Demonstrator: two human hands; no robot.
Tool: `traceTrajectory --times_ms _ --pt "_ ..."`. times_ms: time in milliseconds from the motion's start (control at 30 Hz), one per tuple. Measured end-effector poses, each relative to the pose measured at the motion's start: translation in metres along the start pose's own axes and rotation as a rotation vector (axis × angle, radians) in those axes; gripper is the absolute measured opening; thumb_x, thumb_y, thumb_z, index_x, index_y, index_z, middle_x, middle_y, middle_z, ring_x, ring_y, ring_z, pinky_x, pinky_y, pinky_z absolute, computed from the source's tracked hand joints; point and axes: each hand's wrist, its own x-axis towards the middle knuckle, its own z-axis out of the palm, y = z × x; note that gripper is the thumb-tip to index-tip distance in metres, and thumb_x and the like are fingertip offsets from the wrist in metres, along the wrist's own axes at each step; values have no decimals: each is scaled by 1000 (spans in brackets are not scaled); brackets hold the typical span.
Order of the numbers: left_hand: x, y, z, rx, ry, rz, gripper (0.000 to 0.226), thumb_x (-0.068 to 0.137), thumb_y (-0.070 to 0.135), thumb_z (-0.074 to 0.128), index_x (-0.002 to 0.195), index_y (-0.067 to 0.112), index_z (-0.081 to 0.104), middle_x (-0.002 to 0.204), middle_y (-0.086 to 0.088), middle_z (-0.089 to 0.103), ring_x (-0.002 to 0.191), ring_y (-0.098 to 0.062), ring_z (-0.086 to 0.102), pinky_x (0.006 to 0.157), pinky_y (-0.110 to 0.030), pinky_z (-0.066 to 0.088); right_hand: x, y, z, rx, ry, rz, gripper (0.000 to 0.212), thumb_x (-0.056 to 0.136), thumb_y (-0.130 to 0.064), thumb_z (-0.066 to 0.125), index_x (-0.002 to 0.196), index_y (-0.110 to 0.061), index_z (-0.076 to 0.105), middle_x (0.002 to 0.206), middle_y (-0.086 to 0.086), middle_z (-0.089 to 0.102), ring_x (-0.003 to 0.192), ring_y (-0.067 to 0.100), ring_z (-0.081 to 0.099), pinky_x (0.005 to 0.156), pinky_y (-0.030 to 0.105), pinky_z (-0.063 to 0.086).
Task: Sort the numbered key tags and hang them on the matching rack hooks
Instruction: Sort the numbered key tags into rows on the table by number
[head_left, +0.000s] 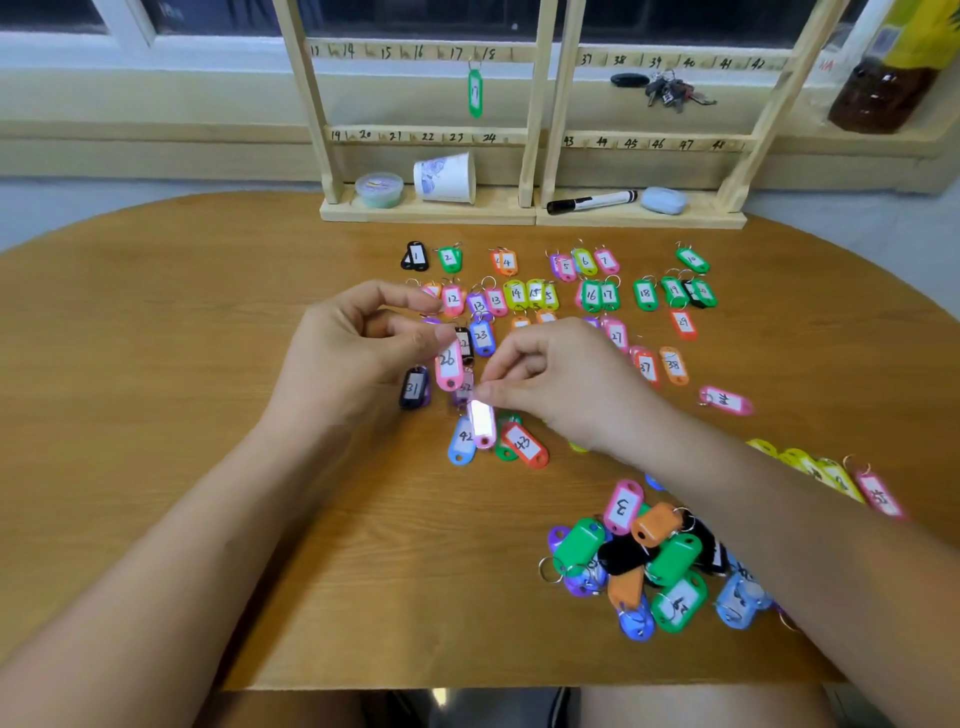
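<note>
Table (156, 338): 2 hands (358, 343) (561, 384), 2 pink tags (448, 364) (482, 423)

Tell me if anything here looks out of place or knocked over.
The paper cup lies on its side on the rack base. A bunch of real keys shows below labels 39 and 40, where numbered tags belong.

You've got the rack (426, 210) at the far edge of the bench (156, 312), tag rows (515, 293) before it, loose tag pile (675, 558) front-right, nr you.
</note>
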Motion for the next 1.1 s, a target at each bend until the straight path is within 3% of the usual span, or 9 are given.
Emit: traceTrajectory --times_ms 233,300,400,500,700,833,933,1033,1100 --pt "-2 -4 -14 -9 7 -33 31 79 19 91 105 13 77 88 -23 78 77 -31 62 51 -22 42 -1 -12 21 -119 47 57 18 85 -32 89 80 -22 74 69 -9 75 57 0 65 57 21 44" --pt "-1 -5 -14 0 -7 -31 30 80 19 91 105 13 77 84 -18 79 77 -31 66 51 -21 41 -5 -16 21 -157 65 31 18 86 -32 88 80 -22 74 66 -9 73 54 -2 61 54 13 38" --pt "-2 -6 -11 8 -25 -16 27 82 16 89 105 12 77 81 -15 80 71 -19 72 51 -17 44 -10 -20 17 -178 124 -33 12 94 -26 78 82 -25 75 68 -10 72 61 -3 62 58 10 42" --pt "-5 -9 -6 34 -38 20 21 87 12 86 105 12 77 79 -11 79 62 -8 67 57 -17 47 -14 -25 16 2 81 -34 19 102 -30 68 86 -24 76 76 -9 76 70 1 68 71 21 53" --pt "-9 -15 1 18 -31 58 17 86 11 88 98 13 76 84 -19 78 74 -38 69 73 -42 54 -19 -16 15 241 56 -1 8 96 -22 79 95 -14 77 79 5 78 68 13 71 74 35 59" --pt "-14 -17 14 9 -98 39 18 91 8 83 105 12 73 85 -13 80 69 -20 68 67 -35 53 -22 -4 0 266 68 25 11 92 -22 83 97 -14 77 81 10 78 67 11 68 61 19 49" --pt "-19 -19 23 86 -153 68 16 94 11 80 107 12 70 82 -12 78 66 -26 70 59 -38 57 -20 8 -22 259 149 37 12 90 -18 84 94 -10 78 76 12 76 62 10 64 57 15 45" --pt "-22 -24 30 218 -204 117 12 95 15 79 104 18 72 80 -7 76 67 -36 71 63 -45 58 -15 23 -51 237 258 75 11 88 -12 86 93 -6 78 71 9 74 58 5 61 54 11 43" --pt "-21 -28 32 298 -234 149 12 95 18 79 103 23 72 79 -2 76 60 -26 67 61 -38 56 -8 32 -69 212 323 105 12 85 -11 88 92 -7 78 72 5 75 60 5 64 58 15 47"
